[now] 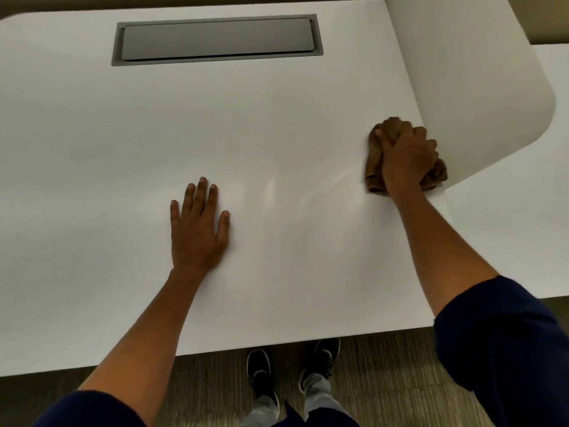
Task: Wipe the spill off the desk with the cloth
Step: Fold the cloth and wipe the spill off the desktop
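The left hand (200,229) lies flat, fingers straight, on the white desk (92,149), likely bracing. Faint wet streaks (272,192) shine between the hands. At the right, beside the divider (480,72), the right hand (406,155) clutches the bunched brown cloth (374,167), pressing it down to wipe.

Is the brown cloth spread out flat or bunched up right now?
Bunched up. The cloth sits crumpled on the desk, gripped by the right hand, with folds sticking out on both sides.

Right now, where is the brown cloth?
In the head view the brown cloth is bunched under the right hand on the white desk, far right, beside the curved white divider panel.
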`<action>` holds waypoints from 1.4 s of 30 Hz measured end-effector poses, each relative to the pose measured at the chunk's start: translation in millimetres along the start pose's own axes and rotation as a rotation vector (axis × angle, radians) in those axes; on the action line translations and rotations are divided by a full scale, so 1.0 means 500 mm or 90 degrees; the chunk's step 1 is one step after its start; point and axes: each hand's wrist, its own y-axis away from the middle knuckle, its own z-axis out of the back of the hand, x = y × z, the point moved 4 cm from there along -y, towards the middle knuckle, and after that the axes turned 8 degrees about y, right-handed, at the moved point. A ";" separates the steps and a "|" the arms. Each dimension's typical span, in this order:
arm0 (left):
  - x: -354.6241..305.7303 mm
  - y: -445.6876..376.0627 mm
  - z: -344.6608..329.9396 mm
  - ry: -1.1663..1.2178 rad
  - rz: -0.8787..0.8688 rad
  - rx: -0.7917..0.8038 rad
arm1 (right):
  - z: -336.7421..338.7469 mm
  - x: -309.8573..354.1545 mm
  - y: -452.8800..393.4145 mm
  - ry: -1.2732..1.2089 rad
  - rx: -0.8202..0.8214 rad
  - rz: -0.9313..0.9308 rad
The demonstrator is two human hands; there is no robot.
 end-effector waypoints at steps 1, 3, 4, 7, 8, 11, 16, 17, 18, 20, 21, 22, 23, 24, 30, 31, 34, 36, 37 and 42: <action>0.000 0.000 0.000 0.001 0.001 0.003 | 0.004 0.014 0.027 -0.004 0.006 0.011; 0.002 -0.001 0.000 -0.001 0.002 0.004 | 0.013 0.048 0.094 0.003 0.022 0.059; 0.001 -0.001 0.001 -0.003 0.000 0.003 | 0.018 0.063 0.132 0.007 0.028 0.091; -0.001 0.000 0.001 -0.008 -0.006 0.002 | 0.034 0.101 0.247 -0.013 0.059 0.181; 0.000 -0.001 0.001 -0.009 -0.005 0.002 | 0.038 0.112 0.284 -0.023 0.075 0.207; -0.003 -0.001 0.002 -0.014 -0.004 0.009 | 0.059 0.128 0.389 -0.064 0.120 0.264; -0.001 -0.004 0.002 -0.011 -0.012 0.010 | 0.088 0.121 0.557 -0.138 0.195 0.355; 0.000 -0.004 0.001 -0.013 -0.014 0.010 | 0.090 0.113 0.588 -0.143 0.184 0.368; 0.002 -0.006 0.000 -0.013 -0.015 0.010 | 0.093 0.107 0.614 -0.136 0.155 0.379; 0.003 -0.005 -0.002 -0.015 -0.016 0.014 | 0.097 0.090 0.659 -0.117 0.081 0.389; 0.003 -0.005 -0.004 -0.016 -0.016 0.015 | 0.098 0.083 0.673 -0.114 0.048 0.388; 0.004 -0.005 -0.005 -0.015 -0.016 0.016 | 0.100 0.078 0.683 -0.117 0.017 0.384; 0.005 -0.005 -0.005 -0.015 -0.016 0.017 | 0.101 0.073 0.687 -0.123 -0.008 0.377; 0.005 -0.005 -0.005 -0.016 -0.017 0.016 | 0.101 0.068 0.687 -0.130 -0.025 0.366; 0.008 -0.004 -0.006 -0.015 -0.013 0.013 | 0.084 0.015 0.593 -0.094 0.029 0.304; 0.007 -0.004 -0.006 -0.017 -0.013 0.015 | 0.080 -0.001 0.561 -0.085 0.047 0.281; 0.003 -0.003 -0.004 -0.022 -0.014 0.014 | 0.068 -0.065 0.465 -0.074 0.036 0.167; 0.001 -0.003 -0.002 -0.023 -0.012 0.012 | 0.059 -0.107 0.413 -0.043 0.030 0.100; 0.000 -0.004 -0.002 -0.024 -0.011 0.012 | 0.055 -0.125 0.389 -0.029 0.020 0.073; 0.000 -0.004 -0.002 -0.027 -0.011 0.006 | 0.039 -0.162 0.278 -0.005 -0.008 -0.003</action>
